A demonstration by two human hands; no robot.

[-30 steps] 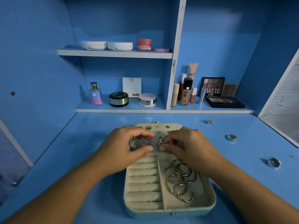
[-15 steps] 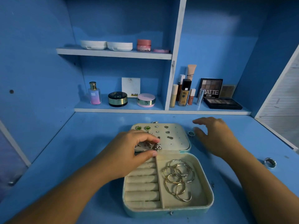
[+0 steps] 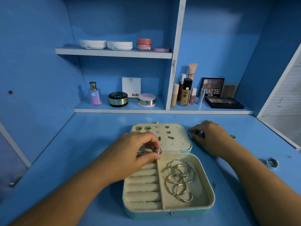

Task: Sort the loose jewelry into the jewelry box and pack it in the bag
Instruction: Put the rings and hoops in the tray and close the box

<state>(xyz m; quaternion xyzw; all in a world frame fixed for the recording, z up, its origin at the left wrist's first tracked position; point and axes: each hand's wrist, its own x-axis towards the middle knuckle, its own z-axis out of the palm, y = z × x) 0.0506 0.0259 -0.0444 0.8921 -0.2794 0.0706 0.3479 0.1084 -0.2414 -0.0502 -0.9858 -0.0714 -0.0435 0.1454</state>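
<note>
Open pale-teal jewelry box with cream lining [image 3: 169, 212] sits centred at the near edge of the blue desk surface [image 3: 81, 152]. Left hand [image 3: 130, 152] pinches a small silver jewelry piece [image 3: 157, 150] between thumb and forefinger at the box hinge. Right hand [image 3: 208, 137] lies beside the lid's right edge, fingers curled over a small silver ring [image 3: 189, 133]; grip cannot be confirmed.

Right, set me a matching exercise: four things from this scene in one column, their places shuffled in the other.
1. hoop earrings
2. green studs
3. wide silver ring
4. perfume bottle

A. lower shelf
B. bare desk, right of the jewelry box
C. pinned on the box's open lid
D. the box's large compartment

Pairs: 1-D, 2-C, 3-B, 4-A.
</note>
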